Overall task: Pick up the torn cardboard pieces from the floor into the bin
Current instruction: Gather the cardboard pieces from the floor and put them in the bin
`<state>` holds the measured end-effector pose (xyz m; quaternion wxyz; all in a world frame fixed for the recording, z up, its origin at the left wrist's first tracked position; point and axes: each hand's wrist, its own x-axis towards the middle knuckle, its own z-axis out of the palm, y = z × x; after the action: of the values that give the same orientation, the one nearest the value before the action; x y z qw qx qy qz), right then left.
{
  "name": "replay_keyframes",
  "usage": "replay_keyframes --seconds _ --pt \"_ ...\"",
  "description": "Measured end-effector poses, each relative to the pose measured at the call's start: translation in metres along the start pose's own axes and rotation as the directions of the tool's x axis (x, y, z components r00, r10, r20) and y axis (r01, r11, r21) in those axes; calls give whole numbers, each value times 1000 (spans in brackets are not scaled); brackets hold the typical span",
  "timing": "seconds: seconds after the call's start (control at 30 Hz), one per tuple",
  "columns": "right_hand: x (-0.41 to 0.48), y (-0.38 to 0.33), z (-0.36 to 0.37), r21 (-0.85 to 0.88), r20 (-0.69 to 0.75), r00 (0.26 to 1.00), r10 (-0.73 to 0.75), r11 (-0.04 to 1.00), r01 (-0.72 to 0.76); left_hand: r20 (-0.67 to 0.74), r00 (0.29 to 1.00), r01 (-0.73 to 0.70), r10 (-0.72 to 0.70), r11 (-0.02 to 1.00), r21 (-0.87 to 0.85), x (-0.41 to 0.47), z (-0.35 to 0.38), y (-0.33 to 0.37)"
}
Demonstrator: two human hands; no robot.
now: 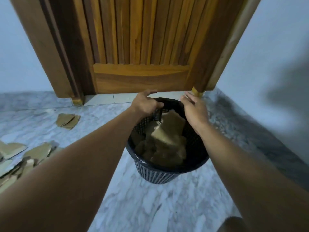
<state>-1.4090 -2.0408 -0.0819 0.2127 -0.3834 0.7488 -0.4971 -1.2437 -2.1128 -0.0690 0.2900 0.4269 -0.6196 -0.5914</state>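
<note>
A black mesh bin (155,173) stands on the marble floor in front of me, holding several brown torn cardboard pieces (168,131). My left hand (146,104) grips the far left part of the bin's rim, fingers curled over it. My right hand (194,109) hovers over the far right rim with fingers extended and nothing in it. More torn cardboard pieces lie on the floor at the left (67,121) and in a spread at the lower left (20,158).
A wooden door (140,47) in a dark frame stands just behind the bin. Pale blue walls run left and right; the right wall (275,64) meets the floor close beside the bin. Grey marble floor (160,203) stretches toward me.
</note>
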Motion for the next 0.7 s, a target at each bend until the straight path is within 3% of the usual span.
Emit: replay_keyframes --seconds 0.2,0.33,0.53,0.63,0.7 --pt "-26 -42 32 -164 107 991 -80 982 97 -331 932 -64 147 967 247 -32 -74 -12" --pt "-57 -77 88 -214 170 971 -166 956 201 -457 873 0 170 937 348 -71 -148 -36" --pt "-109 -102 184 -342 343 897 -277 853 394 -493 863 155 108 872 464 -137 -254 -112" --pt "-124 -82 231 -395 455 839 -300 776 491 -485 874 271 33 795 543 -155 -283 -168" --pt "-124 -53 263 -397 505 823 -258 778 487 -470 883 326 -19 745 582 -158 -287 -212"
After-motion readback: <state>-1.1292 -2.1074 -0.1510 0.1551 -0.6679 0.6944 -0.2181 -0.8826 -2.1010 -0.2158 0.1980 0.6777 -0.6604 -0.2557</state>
